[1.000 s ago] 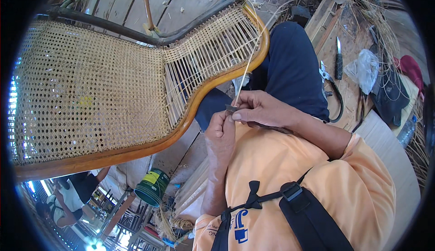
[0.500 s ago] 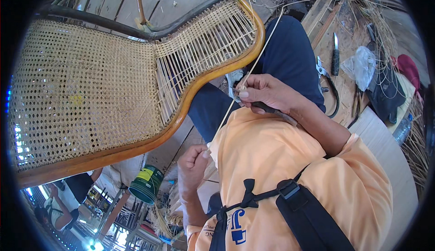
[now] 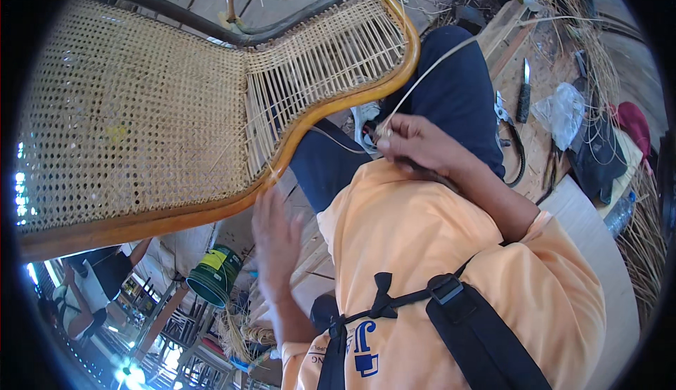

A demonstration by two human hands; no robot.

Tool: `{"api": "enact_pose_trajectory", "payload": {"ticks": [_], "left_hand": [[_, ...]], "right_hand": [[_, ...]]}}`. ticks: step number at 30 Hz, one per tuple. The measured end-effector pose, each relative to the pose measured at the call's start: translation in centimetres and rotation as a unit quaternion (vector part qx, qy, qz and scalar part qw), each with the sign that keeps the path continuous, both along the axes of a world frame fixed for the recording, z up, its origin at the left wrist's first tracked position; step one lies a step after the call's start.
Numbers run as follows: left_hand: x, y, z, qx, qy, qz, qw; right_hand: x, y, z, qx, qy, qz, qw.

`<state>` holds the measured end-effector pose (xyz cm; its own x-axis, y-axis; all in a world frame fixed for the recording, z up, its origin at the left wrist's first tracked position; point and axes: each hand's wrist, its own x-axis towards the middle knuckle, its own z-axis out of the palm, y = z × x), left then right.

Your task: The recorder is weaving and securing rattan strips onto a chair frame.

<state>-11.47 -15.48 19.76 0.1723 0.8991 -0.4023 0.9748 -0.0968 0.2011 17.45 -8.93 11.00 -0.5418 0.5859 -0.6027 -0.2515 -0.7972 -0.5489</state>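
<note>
The large woven cane chair panel with its curved brown wooden frame (image 3: 320,112) filled the upper left of the view, lying across the person's lap; its right part showed only open, unfinished strands. Beside the knee, on the wooden board floor (image 3: 542,136), lay a dark-handled knife (image 3: 524,94), a crumpled clear plastic bag (image 3: 563,112) and a pair of cutters (image 3: 508,119), well apart from the hands. A green bucket (image 3: 215,284) stood lower down. The right hand (image 3: 415,143) was closed, pinching a thin pale cane strand (image 3: 429,69) that ran up and to the right from the fingers, just beside the frame's edge. The left hand (image 3: 274,238) was spread open with fingers extended, holding nothing, below the frame and blurred. In my judgement the strand could kink or split if it is pulled at a sharp angle, or slip out of the pinch, because only one hand was guiding it.
</note>
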Motion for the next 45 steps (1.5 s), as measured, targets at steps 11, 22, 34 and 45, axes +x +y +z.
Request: {"api": "enact_pose_trajectory", "payload": {"ticks": [11,22,34,45], "left_hand": [[10.7,6.0,1.1,0.278,-0.136,0.081,0.947],[10.5,4.2,-2.7,-0.113,-0.387,0.236,0.884],[7.8,4.3,-0.5,-0.136,-0.393,0.237,0.878],[-2.8,-1.4,4.0,-0.257,-0.277,0.345,0.859]], "right_hand": [[0.7,0.2,2.5,0.019,0.023,-0.038,0.999],[-0.4,0.7,2.8,0.046,0.077,-0.022,0.996],[-0.3,0.6,2.9,0.051,0.039,-0.045,0.997],[3.7,1.9,-0.1,0.024,0.017,-0.118,0.993]]}}
